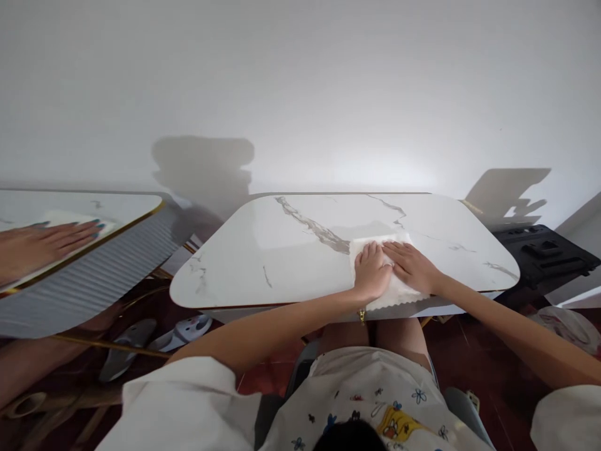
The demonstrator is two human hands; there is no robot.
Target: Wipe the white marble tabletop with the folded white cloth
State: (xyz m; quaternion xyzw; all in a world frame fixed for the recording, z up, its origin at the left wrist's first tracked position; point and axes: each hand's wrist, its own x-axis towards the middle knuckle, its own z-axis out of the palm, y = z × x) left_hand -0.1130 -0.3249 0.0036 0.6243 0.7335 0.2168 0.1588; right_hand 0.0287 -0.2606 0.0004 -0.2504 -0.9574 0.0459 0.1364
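Observation:
A white cloth with a wavy edge lies spread on the marble-patterned tabletop, right of its middle, and hangs slightly over the front edge. My left hand presses down on the cloth's left part, fingers pointing away from me. Beside it, my right hand rests flat on the cloth's right part, its fingers stretched toward the upper left. The two hands nearly touch at the thumbs. Neither hand grips the cloth.
On the left, another person's hand lies on a pale cloth on a second marble-patterned table. A white wall stands behind both tables. A black case sits at the right, with a plastic bag below. Slippers lie on the floor.

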